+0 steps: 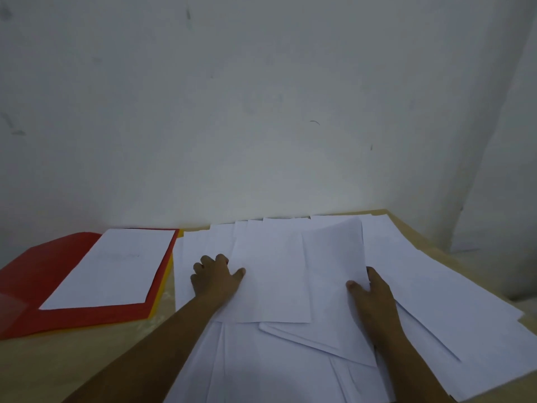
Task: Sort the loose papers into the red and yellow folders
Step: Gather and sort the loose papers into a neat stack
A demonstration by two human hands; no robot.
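Several loose white papers (436, 301) lie spread over the right and middle of the table. An open red folder (35, 283) lies at the left with a white sheet (113, 269) on it. Under it a yellow folder (162, 289) shows only as a thin edge. My left hand (215, 277) rests on the papers with fingers bent and thumb out on a sheet. My right hand (372, 295) pinches the edge of a sheet (331, 257) that curls up off the pile, thumb on top, fingers behind it.
A beige table (72, 362) carries everything and meets a pale wall (261, 112) right behind the papers. A second wall (499, 199) closes in at the right. Bare tabletop shows at the front left.
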